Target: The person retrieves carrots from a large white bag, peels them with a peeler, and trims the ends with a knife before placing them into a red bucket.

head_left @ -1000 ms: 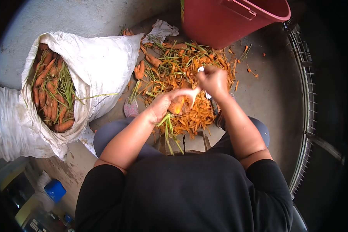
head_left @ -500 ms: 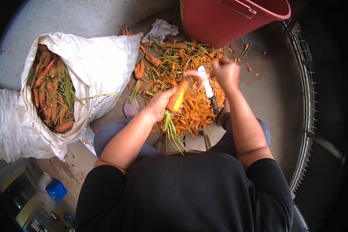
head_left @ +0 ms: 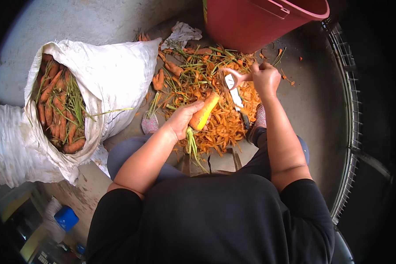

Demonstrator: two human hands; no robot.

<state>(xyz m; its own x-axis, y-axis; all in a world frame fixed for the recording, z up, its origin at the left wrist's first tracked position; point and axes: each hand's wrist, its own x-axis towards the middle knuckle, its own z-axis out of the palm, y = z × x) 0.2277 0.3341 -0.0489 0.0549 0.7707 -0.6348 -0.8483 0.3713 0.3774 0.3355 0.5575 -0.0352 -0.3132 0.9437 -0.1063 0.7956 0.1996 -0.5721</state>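
Note:
My left hand point(head_left: 185, 119) is closed round a carrot point(head_left: 205, 111) with its green stalks hanging down toward me. One side of the carrot is peeled bright yellow-orange; the other keeps its dull skin. In my right hand point(head_left: 265, 80) is a pinkish peeler point(head_left: 235, 78), held up and to the right, apart from the carrot. Under it, a knife point(head_left: 236, 97) with a white blade and dark handle lies on the pile of orange peelings point(head_left: 220, 132), partly hidden by the peeler.
At the left stands an open white sack point(head_left: 123, 66) full of carrots point(head_left: 57, 110). A red bucket point(head_left: 246, 26) is beyond the peelings. Whole carrots point(head_left: 173, 68) and cut stalks lie on the floor. A wire rack point(head_left: 350, 132) curves along the right side.
My right hand and the peeler have moved slightly right, away from the carrot. More bright yellow surface shows on the carrot, which my left hand still holds.

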